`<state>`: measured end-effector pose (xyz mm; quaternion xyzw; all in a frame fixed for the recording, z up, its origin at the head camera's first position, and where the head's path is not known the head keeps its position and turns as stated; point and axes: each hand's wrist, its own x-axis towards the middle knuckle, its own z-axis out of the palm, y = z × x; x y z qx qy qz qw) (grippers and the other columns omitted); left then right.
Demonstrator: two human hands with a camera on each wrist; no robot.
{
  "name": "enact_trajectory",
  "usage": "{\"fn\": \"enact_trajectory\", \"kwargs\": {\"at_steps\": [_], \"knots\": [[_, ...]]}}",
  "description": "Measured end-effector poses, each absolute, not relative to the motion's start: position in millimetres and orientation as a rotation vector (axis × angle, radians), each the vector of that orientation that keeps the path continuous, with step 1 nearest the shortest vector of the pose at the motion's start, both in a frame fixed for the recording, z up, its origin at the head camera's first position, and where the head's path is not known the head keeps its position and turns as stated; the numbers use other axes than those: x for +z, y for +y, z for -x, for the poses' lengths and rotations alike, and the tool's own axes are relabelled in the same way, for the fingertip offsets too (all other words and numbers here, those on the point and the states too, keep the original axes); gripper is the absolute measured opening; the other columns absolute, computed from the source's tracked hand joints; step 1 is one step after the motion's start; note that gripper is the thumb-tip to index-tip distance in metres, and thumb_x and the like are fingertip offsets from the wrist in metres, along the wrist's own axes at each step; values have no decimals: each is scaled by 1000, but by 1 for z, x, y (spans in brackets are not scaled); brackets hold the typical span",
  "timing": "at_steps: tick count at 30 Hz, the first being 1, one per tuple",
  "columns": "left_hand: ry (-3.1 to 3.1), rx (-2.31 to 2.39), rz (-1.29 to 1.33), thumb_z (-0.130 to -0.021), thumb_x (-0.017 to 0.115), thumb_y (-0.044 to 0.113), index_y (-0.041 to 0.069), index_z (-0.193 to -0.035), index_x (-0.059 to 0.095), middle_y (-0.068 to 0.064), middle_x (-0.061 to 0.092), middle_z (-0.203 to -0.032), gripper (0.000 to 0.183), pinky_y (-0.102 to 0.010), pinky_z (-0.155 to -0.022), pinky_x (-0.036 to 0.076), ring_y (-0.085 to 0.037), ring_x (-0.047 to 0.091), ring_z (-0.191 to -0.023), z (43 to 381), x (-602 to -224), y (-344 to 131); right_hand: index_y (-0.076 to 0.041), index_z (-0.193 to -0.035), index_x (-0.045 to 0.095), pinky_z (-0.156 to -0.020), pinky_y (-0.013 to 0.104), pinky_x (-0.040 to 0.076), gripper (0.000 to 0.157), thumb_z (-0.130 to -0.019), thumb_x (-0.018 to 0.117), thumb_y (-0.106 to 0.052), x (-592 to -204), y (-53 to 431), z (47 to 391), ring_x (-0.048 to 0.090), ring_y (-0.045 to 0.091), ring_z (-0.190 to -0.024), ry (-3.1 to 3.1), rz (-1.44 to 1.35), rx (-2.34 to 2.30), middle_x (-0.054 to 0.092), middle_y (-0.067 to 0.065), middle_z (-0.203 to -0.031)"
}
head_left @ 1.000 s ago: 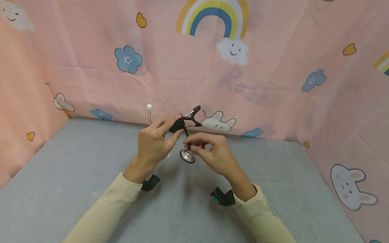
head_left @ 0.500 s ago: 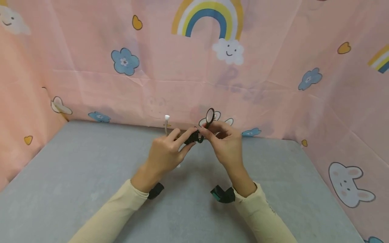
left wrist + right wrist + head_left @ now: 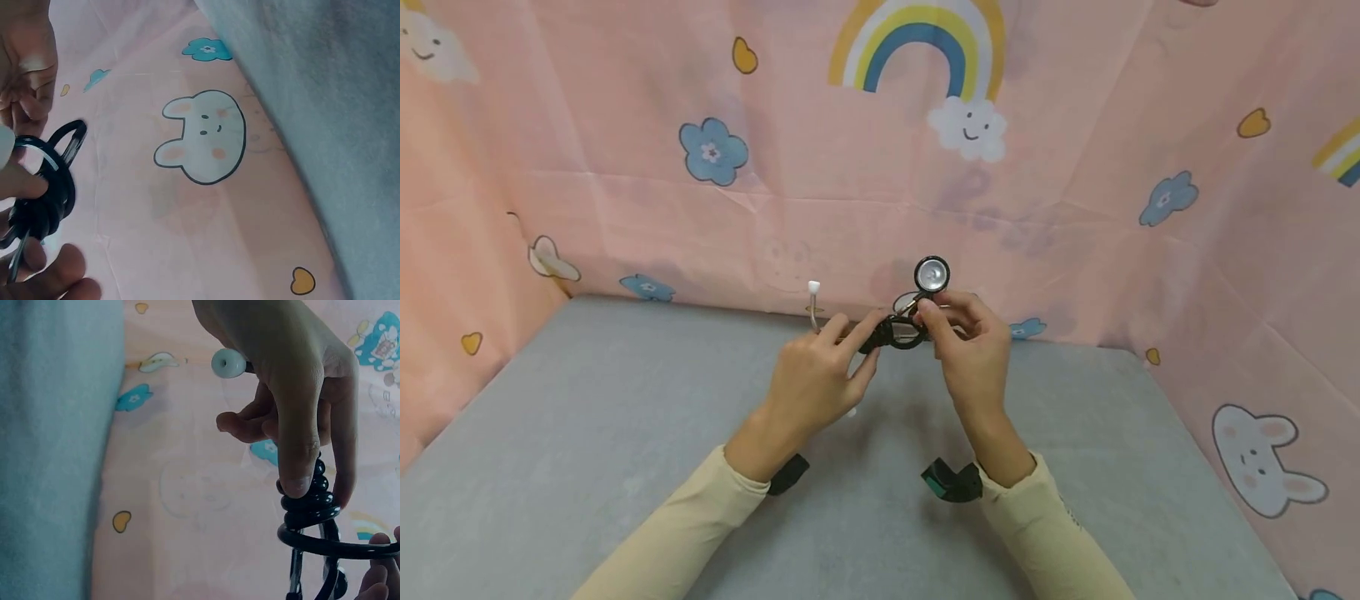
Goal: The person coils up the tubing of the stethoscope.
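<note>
A stethoscope's round chest piece [image 3: 932, 274] stands up above the fingers in the head view, its disc facing me. Black tubing [image 3: 309, 506] is wound in several turns around the metal ear tubes. My left hand [image 3: 816, 379] grips this coil between thumb and fingers. My right hand [image 3: 976, 358] pinches the tubing just below the chest piece, and a loop [image 3: 906, 343] shows between both hands. To the left, a white ear tip [image 3: 813, 287] sticks up past my left knuckles. The right hand [image 3: 28, 69] is beyond the coil in the left wrist view.
The grey tabletop [image 3: 587, 433] lies below both hands. Pink printed cloth [image 3: 1060, 108] stands behind it and along the sides. Each cuff has a dark strap or mount [image 3: 953, 481] beneath it.
My right hand has lifted the chest piece from below the coil, swinging it up and right until its disc faces me. The left hand has shifted right with the coil.
</note>
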<state>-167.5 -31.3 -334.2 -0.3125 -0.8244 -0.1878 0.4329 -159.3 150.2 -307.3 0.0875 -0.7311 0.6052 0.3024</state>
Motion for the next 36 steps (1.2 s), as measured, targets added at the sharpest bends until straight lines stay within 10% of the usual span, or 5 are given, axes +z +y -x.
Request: {"fn": "enact_trajectory", "kwargs": {"at_steps": [10, 36], "knots": [[-1912, -643, 602, -82, 80, 21, 11, -121, 71, -6, 67, -73, 42, -26, -39, 38, -13, 51, -46, 167, -335, -36, -3, -89, 78, -60, 19, 55, 12, -87, 78, -14, -314, 141, 140, 69, 5, -67, -1955, -310, 1444, 75, 13, -77], [-1724, -650, 819, -78, 81, 12, 0, -123, 68, -5, 55, -66, 49, -21, -37, 30, -9, 33, -42, 168, -333, -32, -9, -90, 80, -46, 25, 52, 17, -86, 79, -26, -305, 137, 141, 66, 6, -56, -2095, -146, 1388, 77, 9, -77]]}}
